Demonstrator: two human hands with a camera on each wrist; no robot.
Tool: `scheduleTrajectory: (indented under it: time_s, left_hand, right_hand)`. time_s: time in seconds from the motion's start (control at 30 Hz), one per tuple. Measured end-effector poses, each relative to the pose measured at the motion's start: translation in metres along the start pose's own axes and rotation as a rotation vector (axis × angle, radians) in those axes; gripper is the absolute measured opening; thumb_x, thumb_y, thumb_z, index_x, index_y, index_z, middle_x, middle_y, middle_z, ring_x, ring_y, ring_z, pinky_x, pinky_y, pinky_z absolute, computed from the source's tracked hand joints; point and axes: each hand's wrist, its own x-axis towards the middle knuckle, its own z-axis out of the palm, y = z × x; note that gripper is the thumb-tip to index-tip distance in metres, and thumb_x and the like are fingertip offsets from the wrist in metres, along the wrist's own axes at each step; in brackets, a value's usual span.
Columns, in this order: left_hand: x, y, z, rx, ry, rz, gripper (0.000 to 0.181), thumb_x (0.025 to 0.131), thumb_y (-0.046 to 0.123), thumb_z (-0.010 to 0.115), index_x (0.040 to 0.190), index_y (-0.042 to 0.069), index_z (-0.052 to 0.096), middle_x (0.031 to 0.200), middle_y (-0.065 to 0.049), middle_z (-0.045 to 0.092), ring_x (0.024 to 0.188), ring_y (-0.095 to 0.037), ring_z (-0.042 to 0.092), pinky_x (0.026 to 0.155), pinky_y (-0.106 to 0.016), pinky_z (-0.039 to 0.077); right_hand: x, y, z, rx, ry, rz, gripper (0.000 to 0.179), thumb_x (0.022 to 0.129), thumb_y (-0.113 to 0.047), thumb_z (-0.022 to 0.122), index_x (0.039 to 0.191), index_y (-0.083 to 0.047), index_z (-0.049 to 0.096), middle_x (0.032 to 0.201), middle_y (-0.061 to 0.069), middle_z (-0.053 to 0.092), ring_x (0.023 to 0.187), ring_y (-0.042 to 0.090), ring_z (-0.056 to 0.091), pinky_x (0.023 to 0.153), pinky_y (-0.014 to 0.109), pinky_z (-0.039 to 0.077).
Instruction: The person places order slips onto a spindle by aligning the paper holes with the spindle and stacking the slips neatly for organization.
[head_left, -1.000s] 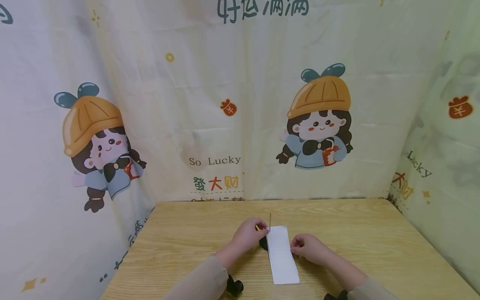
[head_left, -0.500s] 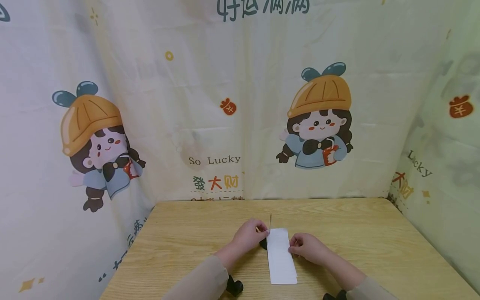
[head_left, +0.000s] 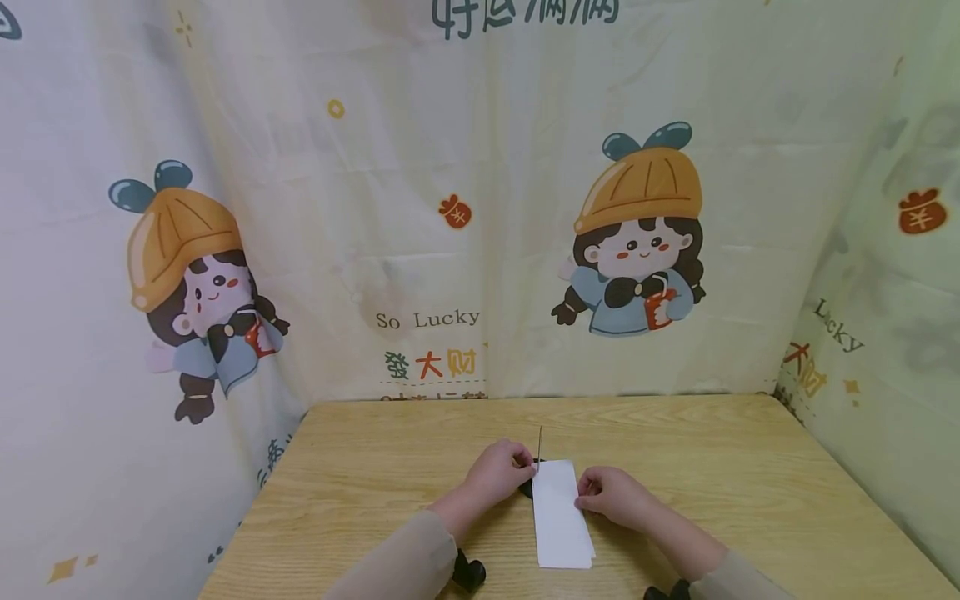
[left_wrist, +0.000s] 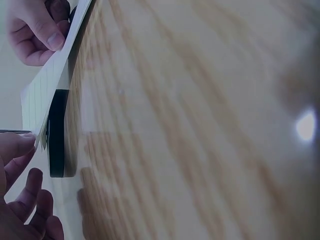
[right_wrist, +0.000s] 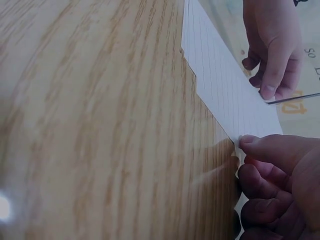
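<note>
A few long sheets of lined white paper (head_left: 561,517) lie stacked and slightly fanned between the hands. My left hand (head_left: 498,471) pinches their far left corner, right beside a thin upright metal spike (head_left: 540,443). Below the sheets sits the spike's black base (left_wrist: 58,132), mostly covered by paper in the head view. Whether the spike pierces every sheet I cannot tell. My right hand (head_left: 613,496) pinches the right edge between thumb and forefinger, its other fingers curled, as the right wrist view shows at the thumb (right_wrist: 265,147).
The wood-grain table (head_left: 390,458) extends around the hands. A printed cloth (head_left: 420,208) hangs behind it and along both sides. Black wrist straps (head_left: 469,573) sit at the sleeves.
The sheets have shifted slightly toward me and to the left, and a bit more of the black base shows at their far end. Both hands keep their pinch, moving very little.
</note>
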Motion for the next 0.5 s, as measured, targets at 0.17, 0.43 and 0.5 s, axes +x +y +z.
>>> scheduleTrajectory:
  time_s: [0.17,0.43,0.5]
  left_hand:
    - [0.0003,-0.001,0.0018,0.024,-0.001,-0.001,0.011,0.09,0.027,0.074,0.083,0.023,0.067,0.084,0.009,0.052,0.075,-0.01,0.048,0.068,-0.029,0.043]
    - [0.0001,-0.0017,0.0016,0.009,-0.007,-0.021,0.011,0.089,0.026,0.076,0.088,0.02,0.067,0.089,0.007,0.054,0.078,-0.012,0.049,0.073,-0.033,0.045]
    - [-0.0003,-0.0018,0.0014,0.008,-0.004,-0.026,0.012,0.088,0.027,0.076,0.091,0.019,0.067,0.09,0.007,0.055,0.08,-0.012,0.05,0.075,-0.034,0.046]
  right_hand:
    - [-0.0002,-0.0018,0.0002,-0.027,0.006,-0.003,0.02,0.084,-0.018,0.079,0.081,-0.013,0.06,0.071,-0.003,0.054,0.065,0.014,0.049,0.059,0.028,0.039]
    - [-0.001,-0.0059,0.0024,-0.057,0.032,0.044,0.02,0.083,-0.016,0.08,0.081,-0.014,0.06,0.069,-0.003,0.052,0.063,0.014,0.048,0.058,0.027,0.038]
    - [-0.0011,-0.0075,0.0024,-0.053,0.036,0.054,0.021,0.082,-0.015,0.08,0.082,-0.014,0.059,0.07,-0.002,0.052,0.063,0.014,0.048,0.057,0.028,0.038]
